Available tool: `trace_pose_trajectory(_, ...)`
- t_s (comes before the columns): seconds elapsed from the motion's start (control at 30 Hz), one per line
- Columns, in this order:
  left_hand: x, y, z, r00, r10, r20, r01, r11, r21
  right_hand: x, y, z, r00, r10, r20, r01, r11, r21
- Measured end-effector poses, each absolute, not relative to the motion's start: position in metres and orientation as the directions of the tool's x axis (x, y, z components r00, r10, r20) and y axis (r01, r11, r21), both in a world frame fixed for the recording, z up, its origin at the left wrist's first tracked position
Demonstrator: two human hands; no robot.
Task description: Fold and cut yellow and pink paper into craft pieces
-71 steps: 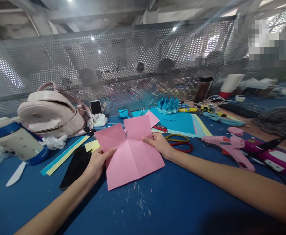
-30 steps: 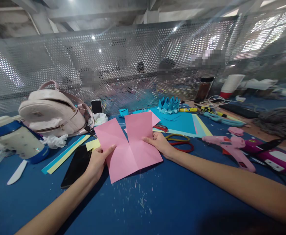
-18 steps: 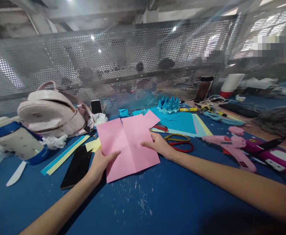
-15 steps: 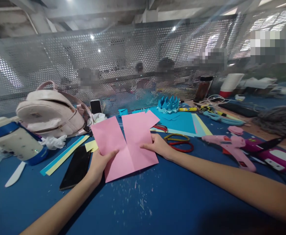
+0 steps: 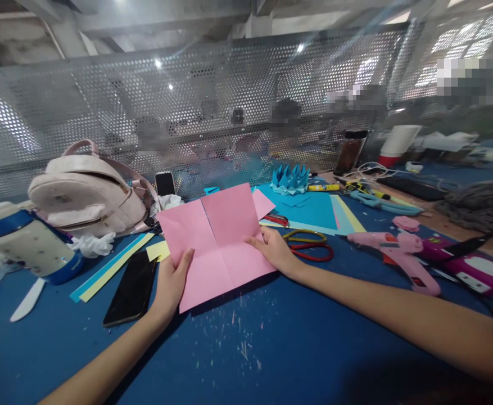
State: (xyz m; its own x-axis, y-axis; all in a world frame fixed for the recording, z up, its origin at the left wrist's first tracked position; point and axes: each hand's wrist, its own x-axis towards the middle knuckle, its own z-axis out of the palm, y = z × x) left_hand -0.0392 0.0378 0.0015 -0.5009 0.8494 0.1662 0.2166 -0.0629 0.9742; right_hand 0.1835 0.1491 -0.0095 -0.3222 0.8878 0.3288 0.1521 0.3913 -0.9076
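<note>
A creased sheet of pink paper (image 5: 216,264) is held between my two hands, tilted up above the blue table. A slit runs down from its top edge to about the middle. My left hand (image 5: 171,281) grips the left edge, thumb on the front. On the right edge my right hand (image 5: 274,250) closes with its thumb over the front; the fingers behind are hidden. Another pink piece (image 5: 263,203) shows behind the sheet's upper right. Scissors with red and yellow handles (image 5: 313,252) lie just past my right hand, and a black phone (image 5: 130,292) lies beside my left wrist.
A pink glue gun (image 5: 402,250) and a purple device (image 5: 469,264) lie at right. Behind are a folded blue paper piece (image 5: 290,180) and blue sheets (image 5: 313,211). At left stand a tumbler (image 5: 35,247) and a backpack (image 5: 86,191); a white plastic knife (image 5: 27,301) lies nearer.
The two halves of the pink sheet beside the slit have come closer, so the gap has narrowed. My left thumb has shifted left toward the edge.
</note>
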Motion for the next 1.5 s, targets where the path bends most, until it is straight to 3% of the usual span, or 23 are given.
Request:
trace_pose_trajectory(1.03,-0.05,0.038,-0.004,-0.527,0.831,0.176,0.238,-0.055,0.97,0.185,0.157,-0.01,-0.336,0.866,0.371,0.125,0.431,-0.894)
trace_pose_trajectory(1.3,-0.048,0.036,-0.005,-0.497,0.848,0.182,0.226,-0.076,0.971,0.188,0.163,-0.009,-0.359,0.85,0.386,0.243,0.484,-0.84)
trace_pose_trajectory(1.5,-0.047,0.034,-0.007,-0.467,0.854,0.232,0.2,-0.153,0.968,0.209,0.183,0.016,-0.431,0.824,0.368,0.474,0.554,-0.684)
